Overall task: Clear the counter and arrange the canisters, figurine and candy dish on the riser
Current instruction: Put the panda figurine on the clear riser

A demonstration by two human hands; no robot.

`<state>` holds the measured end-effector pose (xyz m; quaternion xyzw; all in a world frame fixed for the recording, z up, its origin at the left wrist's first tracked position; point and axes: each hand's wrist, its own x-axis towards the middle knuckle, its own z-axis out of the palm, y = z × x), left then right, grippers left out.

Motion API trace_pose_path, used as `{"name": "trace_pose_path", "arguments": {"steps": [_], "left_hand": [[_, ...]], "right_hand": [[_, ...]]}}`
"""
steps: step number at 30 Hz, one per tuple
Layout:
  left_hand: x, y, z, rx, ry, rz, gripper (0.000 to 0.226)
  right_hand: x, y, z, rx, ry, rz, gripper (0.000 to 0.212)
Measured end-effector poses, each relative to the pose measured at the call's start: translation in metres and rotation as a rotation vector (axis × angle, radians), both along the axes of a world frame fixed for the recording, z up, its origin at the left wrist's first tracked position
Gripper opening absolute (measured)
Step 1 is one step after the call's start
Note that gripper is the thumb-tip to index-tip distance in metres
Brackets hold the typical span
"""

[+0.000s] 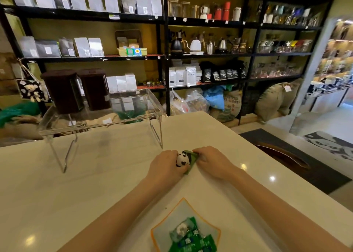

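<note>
Canisters were already up on the clear riser, two dark brown ones side by side on its left half, so that part looked done to me. Right half of the riser had nothing on it yet. What was left, as far as I could tell: the figurine and the candy dish were both down on the pale counter.

Figurine was a little panda, white with black ears and eye patches, sitting on some kind of green base or wrapper, hard to say which. It was out in the middle of the counter, near the riser's right leg but not touching it. Left hand had its fingers curled snug around the panda's left side, and the right hand was pinching the green edge on the other side, fingers narrow and closed on it. Looked like a two-handed grab, about to lift or maybe straighten it, just my guess.

Candy dish sat closest to the person, between the forearms, a pale dish with an orange rim and a pile of green wrapped sweets in it.
</note>
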<state>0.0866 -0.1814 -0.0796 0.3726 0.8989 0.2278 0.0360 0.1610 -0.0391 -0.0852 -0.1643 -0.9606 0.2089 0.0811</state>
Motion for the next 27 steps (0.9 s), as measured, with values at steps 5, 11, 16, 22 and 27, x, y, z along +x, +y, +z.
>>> {"name": "trace_pose_path", "arguments": {"steps": [5, 11, 16, 22, 27], "left_hand": [[-0.003, 0.002, 0.001, 0.030, 0.008, -0.001, 0.034], [-0.006, 0.002, 0.013, 0.005, 0.055, -0.034, 0.035], [-0.015, -0.003, 0.054, 0.048, 0.119, -0.040, 0.034], [-0.032, -0.014, 0.121, 0.105, 0.217, -0.079, 0.041], [-0.068, -0.025, 0.159, 0.207, 0.138, -0.067, 0.042]], "right_hand": [[-0.004, 0.001, -0.001, 0.015, -0.007, 0.004, 0.026], [-0.004, 0.001, 0.014, -0.127, 0.040, -0.031, 0.029], [-0.011, 0.006, 0.050, -0.134, 0.123, 0.001, 0.028], [-0.032, 0.005, 0.103, -0.164, 0.294, 0.042, 0.025], [-0.072, -0.002, 0.131, -0.144, 0.458, 0.038, 0.023]]}}
